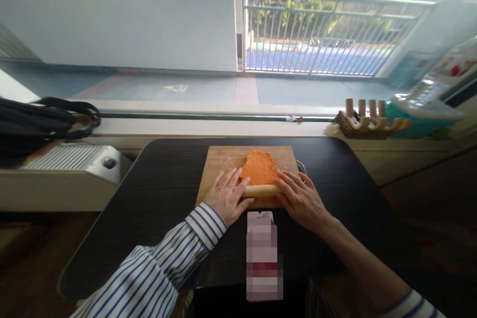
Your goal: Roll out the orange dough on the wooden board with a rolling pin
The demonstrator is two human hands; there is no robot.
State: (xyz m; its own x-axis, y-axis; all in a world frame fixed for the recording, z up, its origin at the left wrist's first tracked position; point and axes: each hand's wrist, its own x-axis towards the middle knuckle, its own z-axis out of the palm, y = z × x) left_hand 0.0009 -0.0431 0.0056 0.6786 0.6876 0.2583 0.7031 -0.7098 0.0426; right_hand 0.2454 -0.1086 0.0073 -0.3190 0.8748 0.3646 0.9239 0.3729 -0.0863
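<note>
A sheet of orange dough (260, 168) lies flattened on a wooden board (219, 156), its edge uneven. Across the dough's near edge runs a pale wooden rolling pin (262, 191). My left hand (226, 196) rests over the pin's left end, fingers stretched forward and thumb on the near side. Over the right end lies my right hand (300, 196), its fingers also extended and slightly spread. Both palms hide the pin's ends. Neither hand's fingers are wrapped round the pin.
The board sits on a black table (160, 208) with rounded corners. A phone (261, 253), partly blurred out, lies in front of the board. A metal ring-like edge (302, 166) shows beside it. On the sill are a wooden rack (367, 121) and teal container (421, 119); a dark bag (37, 121) is left.
</note>
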